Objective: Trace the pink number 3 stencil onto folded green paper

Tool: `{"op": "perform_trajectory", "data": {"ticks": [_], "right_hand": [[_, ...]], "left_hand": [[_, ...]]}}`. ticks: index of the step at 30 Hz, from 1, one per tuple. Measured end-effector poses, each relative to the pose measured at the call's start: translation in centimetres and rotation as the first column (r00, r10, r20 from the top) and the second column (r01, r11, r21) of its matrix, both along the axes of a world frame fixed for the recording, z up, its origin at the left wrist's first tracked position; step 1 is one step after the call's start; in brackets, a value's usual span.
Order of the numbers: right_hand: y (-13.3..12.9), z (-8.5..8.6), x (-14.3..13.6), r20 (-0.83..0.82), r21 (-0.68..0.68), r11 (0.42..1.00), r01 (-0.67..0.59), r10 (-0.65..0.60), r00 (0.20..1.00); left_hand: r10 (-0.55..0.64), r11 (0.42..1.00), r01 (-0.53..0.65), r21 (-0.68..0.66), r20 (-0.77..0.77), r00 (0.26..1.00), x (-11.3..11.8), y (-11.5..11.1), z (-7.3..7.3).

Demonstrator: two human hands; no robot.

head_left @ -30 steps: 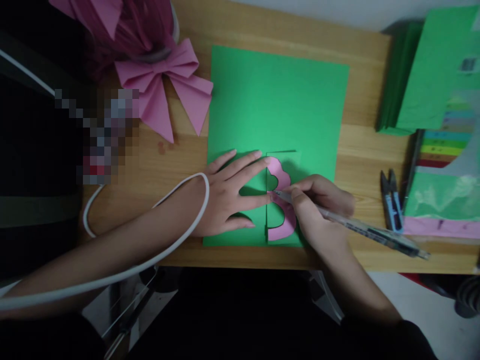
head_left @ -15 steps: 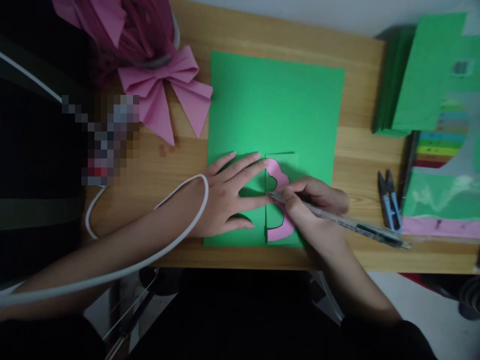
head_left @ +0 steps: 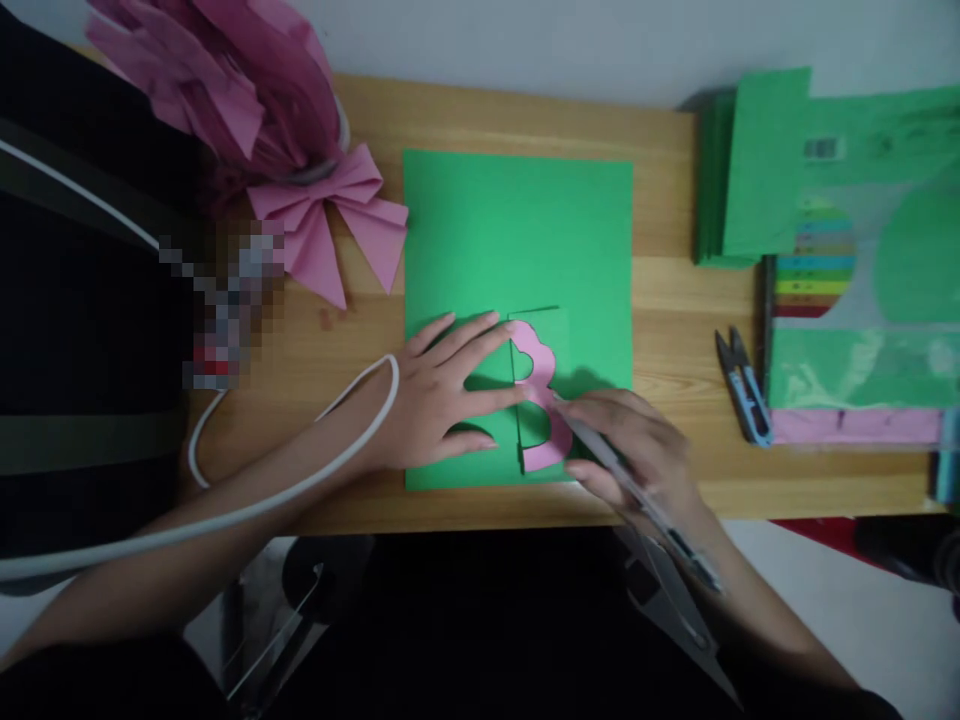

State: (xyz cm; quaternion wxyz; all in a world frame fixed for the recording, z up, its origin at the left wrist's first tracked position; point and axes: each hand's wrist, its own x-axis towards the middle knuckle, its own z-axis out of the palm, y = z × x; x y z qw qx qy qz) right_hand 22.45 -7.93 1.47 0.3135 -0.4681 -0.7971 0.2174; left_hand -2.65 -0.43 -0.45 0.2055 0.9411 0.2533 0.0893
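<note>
A pink curved paper cutout (head_left: 554, 443) lies on a small folded green paper (head_left: 559, 328), which rests on a large green sheet (head_left: 517, 230). My left hand (head_left: 439, 385) is spread flat on the sheet, two fingertips on the cutout's left edge. A clear pen (head_left: 660, 520) is in my right hand (head_left: 645, 450); its tip is beside the cutout's right edge, near the middle notch. My right thumb is apart from the pen, close to the cutout's lower part.
Blue-handled snips (head_left: 744, 390) lie on the wooden table (head_left: 675, 340) at the right, beside packaged coloured paper (head_left: 862, 370) and stacked green cards (head_left: 765, 165). A pink bow (head_left: 319, 225) is at the upper left. A white cable (head_left: 300, 505) crosses my left wrist.
The view has shifted. My right hand has moved from the cutout's inner area to its outer right side, and the pen now slants more steeply downward.
</note>
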Motion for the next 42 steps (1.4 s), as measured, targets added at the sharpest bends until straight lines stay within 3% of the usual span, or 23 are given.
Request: {"op": "perform_trajectory", "data": {"ticks": [7,14,19,25,30,36,42], "right_hand": [[-1.8,-1.5,-0.3,0.186,0.122,0.991,0.060,-0.082,0.979],[-1.6,-2.0,-0.3,0.189,0.220,0.973,0.074,-0.116,0.975],[-1.3,-2.0,-0.3,0.169,0.241,0.967,0.079,-0.121,0.978],[-1.5,-2.2,-0.1,0.161,0.170,0.979,0.111,-0.139,0.977],[-1.1,-1.6,0.1,0.134,0.099,0.988,0.120,-0.132,0.982],[0.0,-0.5,0.4,0.104,-0.072,0.991,0.115,-0.107,0.989],[-0.1,-0.5,-0.9,-0.023,-0.107,0.972,0.211,-0.214,0.976]], "left_hand": [[-0.002,1.000,0.003,0.027,-0.029,1.000,0.1,-0.4,0.5],[-0.174,0.985,0.173,-0.029,-0.056,0.983,0.1,-2.6,2.3],[-0.215,0.976,0.212,-0.041,-0.105,0.971,-0.4,-2.9,2.1],[-0.229,0.973,0.231,0.014,-0.075,0.971,-0.5,-2.6,1.4],[-0.208,0.978,0.207,-0.021,-0.094,0.974,-0.5,-2.6,1.4],[-0.203,0.979,0.202,-0.025,-0.092,0.975,-0.7,-2.6,1.2],[-0.193,0.981,0.190,-0.041,-0.093,0.977,-0.6,-2.6,1.1]]}}
